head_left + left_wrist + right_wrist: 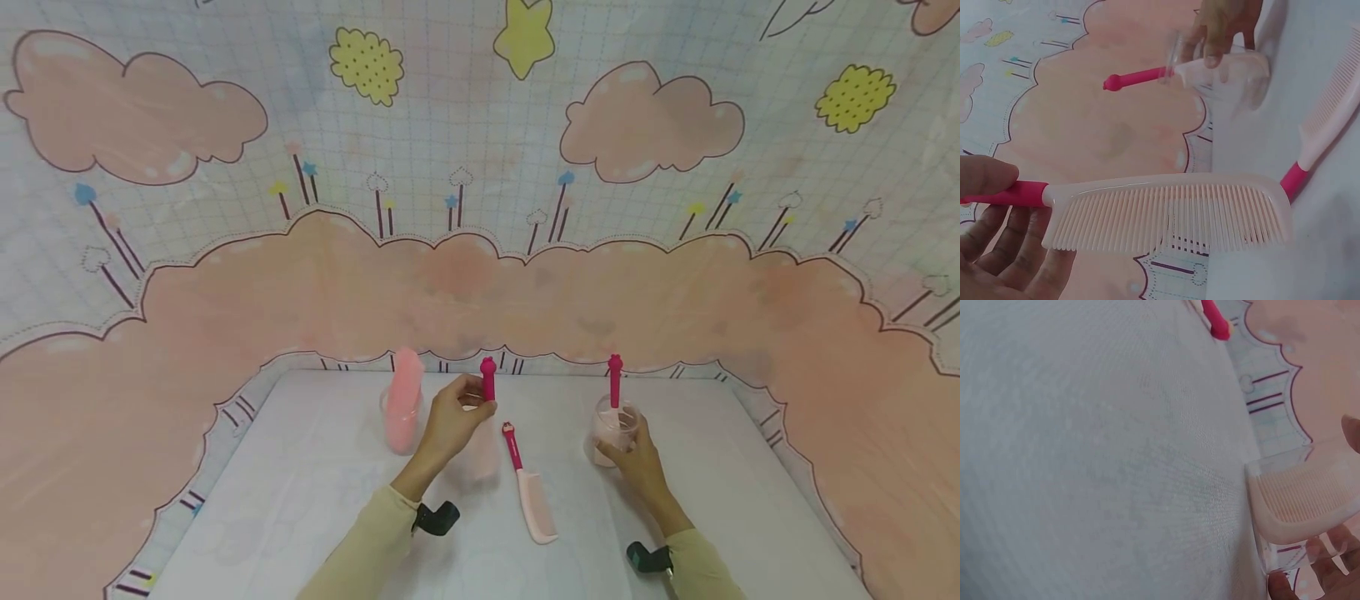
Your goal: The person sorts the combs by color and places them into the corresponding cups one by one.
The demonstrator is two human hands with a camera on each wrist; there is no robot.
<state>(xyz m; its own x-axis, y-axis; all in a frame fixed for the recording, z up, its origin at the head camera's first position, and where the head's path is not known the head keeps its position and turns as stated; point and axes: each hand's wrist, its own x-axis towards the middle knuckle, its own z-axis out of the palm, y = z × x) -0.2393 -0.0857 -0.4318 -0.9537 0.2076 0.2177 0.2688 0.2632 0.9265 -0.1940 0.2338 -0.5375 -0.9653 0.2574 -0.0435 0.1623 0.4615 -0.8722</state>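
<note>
My left hand point(452, 421) holds a comb by its bright pink handle point(488, 379), thumb on one side and fingers on the other. The comb's pale pink toothed part point(1172, 194) shows whole in the left wrist view, level and off the table. My right hand point(643, 471) grips a clear jar point(606, 425) around its side. Inside that jar a second comb point(1291, 519) stands teeth down, its pink handle point(615, 379) rising above the rim. Between my hands a third comb point(534, 500) lies on the white table, handle pointing away from me.
Left of my left hand stands another clear container point(384, 404) with a long coral-pink object point(405, 400) leaning in it. The white tabletop point(300, 500) ends at the back against a patterned backdrop point(562, 292) with clouds and stars.
</note>
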